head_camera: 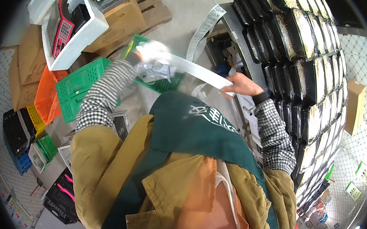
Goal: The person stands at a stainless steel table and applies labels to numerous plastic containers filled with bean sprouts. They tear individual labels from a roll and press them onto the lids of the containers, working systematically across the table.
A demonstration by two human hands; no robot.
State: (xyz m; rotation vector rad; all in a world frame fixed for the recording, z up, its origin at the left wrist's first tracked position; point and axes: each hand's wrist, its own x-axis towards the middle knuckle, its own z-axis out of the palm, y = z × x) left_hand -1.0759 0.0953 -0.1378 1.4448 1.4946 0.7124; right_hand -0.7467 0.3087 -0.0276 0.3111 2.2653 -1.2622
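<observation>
A white paper label strip point(199, 73) stretches between my two hands. My right hand point(244, 84) pinches its lower right end between thumb and fingers. At the strip's upper left end, my left hand point(152, 51) is blurred by motion and overexposed, so its fingers cannot be made out. Beneath it lies a green plastic crate point(160, 85) with crumpled clear or white material in it. Another curled strip of printed labels point(201, 32) hangs at the edge of a dark surface, above and right of my left hand.
Tall stacks of black trays with clear lids point(303, 40) rise close on my right. On the left stand a white foam box point(77, 42) holding a red-framed scale, a green folding crate point(83, 80), an orange crate point(51, 94) and cardboard boxes point(120, 25).
</observation>
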